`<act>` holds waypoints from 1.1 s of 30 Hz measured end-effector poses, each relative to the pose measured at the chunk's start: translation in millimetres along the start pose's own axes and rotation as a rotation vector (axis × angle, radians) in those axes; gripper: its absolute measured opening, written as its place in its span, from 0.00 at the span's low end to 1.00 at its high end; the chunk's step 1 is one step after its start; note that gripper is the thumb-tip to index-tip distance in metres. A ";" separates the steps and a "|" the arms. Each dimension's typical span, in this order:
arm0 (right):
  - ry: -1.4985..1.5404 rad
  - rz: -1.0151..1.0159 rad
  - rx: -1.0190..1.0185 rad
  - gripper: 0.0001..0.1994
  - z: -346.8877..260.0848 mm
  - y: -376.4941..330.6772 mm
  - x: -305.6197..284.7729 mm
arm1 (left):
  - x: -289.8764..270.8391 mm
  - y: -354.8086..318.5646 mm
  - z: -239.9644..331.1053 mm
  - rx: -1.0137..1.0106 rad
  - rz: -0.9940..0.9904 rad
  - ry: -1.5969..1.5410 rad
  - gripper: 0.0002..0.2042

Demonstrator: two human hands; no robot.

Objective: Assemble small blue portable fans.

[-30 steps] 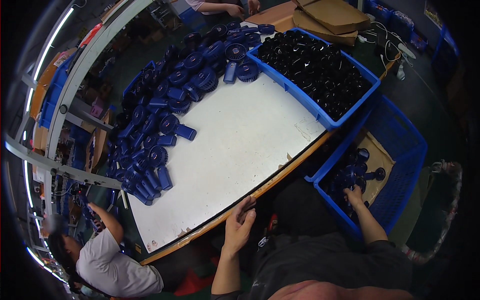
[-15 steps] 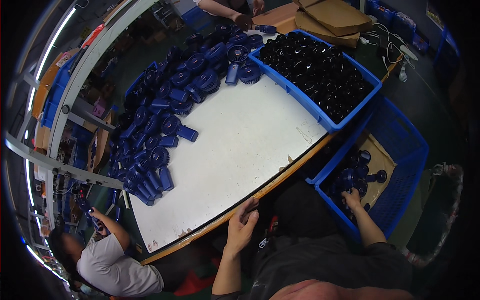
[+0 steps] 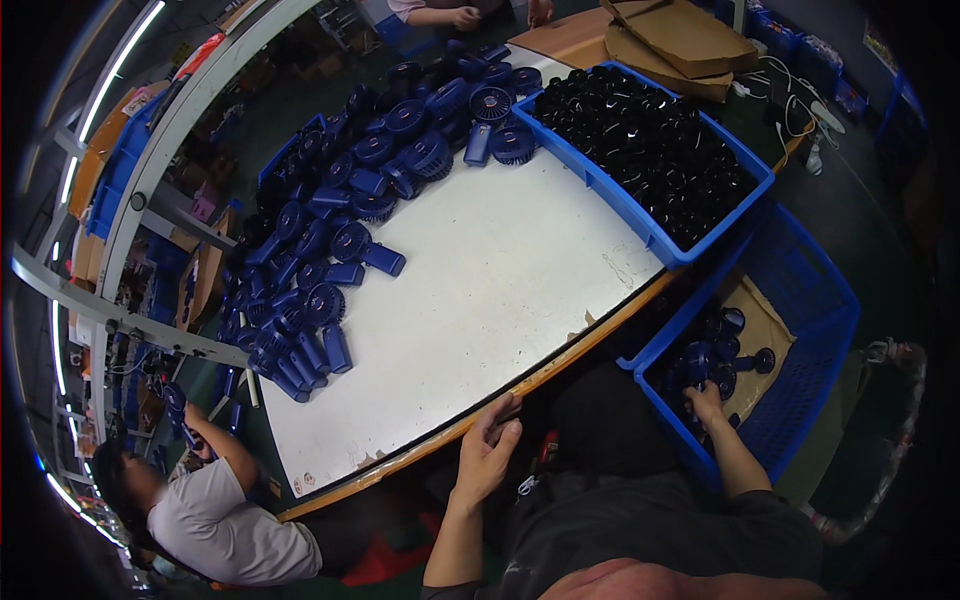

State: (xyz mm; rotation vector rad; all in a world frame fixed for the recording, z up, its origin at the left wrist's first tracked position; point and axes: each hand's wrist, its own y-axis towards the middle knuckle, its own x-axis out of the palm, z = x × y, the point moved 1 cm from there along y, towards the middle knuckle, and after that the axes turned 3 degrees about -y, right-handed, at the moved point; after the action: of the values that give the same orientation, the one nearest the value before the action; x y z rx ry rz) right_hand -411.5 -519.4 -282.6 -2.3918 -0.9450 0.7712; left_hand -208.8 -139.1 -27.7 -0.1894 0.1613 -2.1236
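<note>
My left hand (image 3: 486, 455) rests by the table's wooden front edge, fingers stretched out and nothing in it. To the right, my right hand (image 3: 707, 403) reaches down into a blue plastic crate (image 3: 812, 375), its fingers closed around the lower part of a dark blue handheld fan (image 3: 697, 360). The exact grip is partly hidden. Several more fans lie around it, on a sheet of cardboard (image 3: 770, 318) in the crate. On the white tabletop (image 3: 480, 290), a large heap of blue handheld fans (image 3: 375, 150) covers the far and left sides.
A blue tray (image 3: 640, 225) full of glossy black round parts stands at the table's right end. Cardboard (image 3: 690, 45) and white cables (image 3: 800, 100) lie beyond. One co-worker (image 3: 230, 500) sits at the left holding a fan; another person's hands (image 3: 466, 17) show at the far side.
The far person's hand has drawn back from the table, and the fan by it is gone from its spot. My view has shifted slightly; my hands stay nearly still.
</note>
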 end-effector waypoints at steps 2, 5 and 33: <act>-0.005 -0.010 0.009 0.15 1.5 0.4 -0.5 | 0.2 -0.4 0.0 -0.003 0.003 -0.008 0.25; 0.004 -0.015 0.013 0.18 -2.6 -2.4 0.3 | -1.6 -0.6 -2.5 -0.004 -0.001 0.005 0.25; 0.509 -0.588 -0.693 0.20 -225.6 -184.1 76.4 | 83.0 9.3 -11.7 -0.051 -0.434 -0.147 0.27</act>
State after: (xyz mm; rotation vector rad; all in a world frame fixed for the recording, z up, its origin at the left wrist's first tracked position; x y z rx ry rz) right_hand -306.7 -387.7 -33.1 -2.4035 -1.7398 -0.4374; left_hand -247.0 -213.9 -35.0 -0.4430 0.0921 -2.5257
